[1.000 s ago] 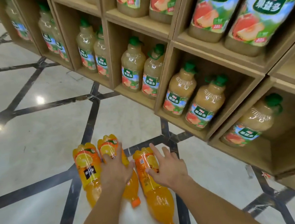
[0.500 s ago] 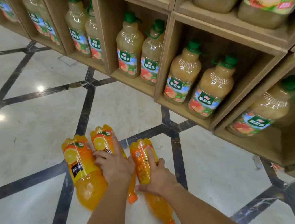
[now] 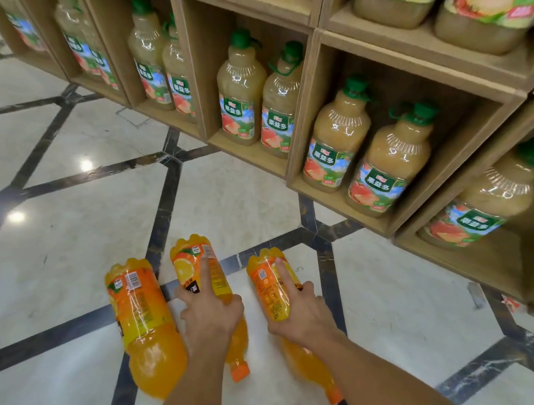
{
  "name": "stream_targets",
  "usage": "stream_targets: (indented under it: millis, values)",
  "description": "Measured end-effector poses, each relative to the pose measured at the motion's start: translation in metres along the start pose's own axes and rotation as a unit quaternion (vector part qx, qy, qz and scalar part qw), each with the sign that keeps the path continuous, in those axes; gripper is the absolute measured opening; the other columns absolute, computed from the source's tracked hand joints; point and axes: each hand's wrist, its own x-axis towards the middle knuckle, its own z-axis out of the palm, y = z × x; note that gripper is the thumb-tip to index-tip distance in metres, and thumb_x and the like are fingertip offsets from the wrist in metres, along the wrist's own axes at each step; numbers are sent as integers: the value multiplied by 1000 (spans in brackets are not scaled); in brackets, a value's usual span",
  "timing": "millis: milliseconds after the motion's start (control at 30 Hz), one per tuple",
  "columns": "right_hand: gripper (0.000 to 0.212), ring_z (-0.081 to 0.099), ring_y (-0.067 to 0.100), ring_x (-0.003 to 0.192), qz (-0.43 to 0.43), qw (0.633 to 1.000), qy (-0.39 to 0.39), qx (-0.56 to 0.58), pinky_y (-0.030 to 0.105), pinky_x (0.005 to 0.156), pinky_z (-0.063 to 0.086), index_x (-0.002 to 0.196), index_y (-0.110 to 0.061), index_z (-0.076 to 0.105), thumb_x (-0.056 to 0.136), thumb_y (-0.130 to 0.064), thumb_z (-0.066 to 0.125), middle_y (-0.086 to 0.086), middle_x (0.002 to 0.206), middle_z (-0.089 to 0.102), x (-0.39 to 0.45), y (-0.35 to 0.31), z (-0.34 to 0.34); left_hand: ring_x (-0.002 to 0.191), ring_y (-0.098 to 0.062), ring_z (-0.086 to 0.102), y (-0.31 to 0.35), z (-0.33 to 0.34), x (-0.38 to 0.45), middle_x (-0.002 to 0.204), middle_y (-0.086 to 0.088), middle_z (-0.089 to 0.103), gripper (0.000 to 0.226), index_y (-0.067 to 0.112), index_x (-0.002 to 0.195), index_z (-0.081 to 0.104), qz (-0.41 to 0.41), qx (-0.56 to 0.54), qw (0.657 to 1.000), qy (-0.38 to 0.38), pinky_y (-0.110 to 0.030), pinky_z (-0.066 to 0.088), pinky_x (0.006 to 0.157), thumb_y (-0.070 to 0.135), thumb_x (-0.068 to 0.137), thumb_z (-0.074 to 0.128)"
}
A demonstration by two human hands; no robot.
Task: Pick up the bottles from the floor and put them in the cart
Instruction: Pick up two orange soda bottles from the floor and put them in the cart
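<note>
Three orange bottles lie on the marble floor [image 3: 45,268] in front of the wooden shelf [image 3: 321,160], caps toward the person. Left hand [image 3: 211,316] is closed around the middle bottle [image 3: 195,264] and right hand [image 3: 300,314] around the right bottle [image 3: 268,284], each index finger stretched along the label. Just beside them, the left bottle [image 3: 141,319] lies untouched.

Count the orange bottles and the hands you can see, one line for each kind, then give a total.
Orange bottles: 3
Hands: 2, left hand and right hand
Total: 5
</note>
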Motion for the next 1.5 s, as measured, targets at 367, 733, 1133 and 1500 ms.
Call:
stream_targets:
  millis: [367, 733, 1133, 1500]
  values:
    - [124, 49, 45, 119, -36, 995, 91, 13, 50, 92, 49, 142, -60, -25, 71, -53, 77, 18, 135, 41, -28, -53, -156, 110, -47, 55, 47, -138, -19, 153, -17, 16, 100, 59, 152, -3, 110, -40, 992, 42, -54, 55, 92, 41, 87, 71]
    - [124, 54, 48, 112, -137, 980, 147, 1, 48, 86, 47, 137, -67, -23, 64, -60, 77, 19, 126, 46, -201, -220, -401, 110, -45, 57, 161, -473, -134, 147, -10, 24, 100, 72, 142, -3, 176, -63, 971, 149, -52, 52, 94, 47, 79, 71]
    - [125, 56, 47, 110, -266, 952, 153, 17, 54, 89, 52, 135, -69, -25, 59, -66, 73, 20, 133, 45, -453, -447, -652, 127, -46, 48, 225, -868, -335, 154, -9, 17, 102, 75, 139, -10, 138, -35, 950, 279, -53, 50, 95, 48, 85, 72]
    - [125, 54, 42, 117, -473, 874, 109, -37, 49, 94, 46, 147, -53, -20, 70, -61, 78, 17, 139, 50, -604, -608, -752, 110, -39, 54, 195, -1045, -505, 139, -7, 28, 99, 64, 149, 6, -8, -73, 894, 443, -37, 50, 86, 48, 80, 75]
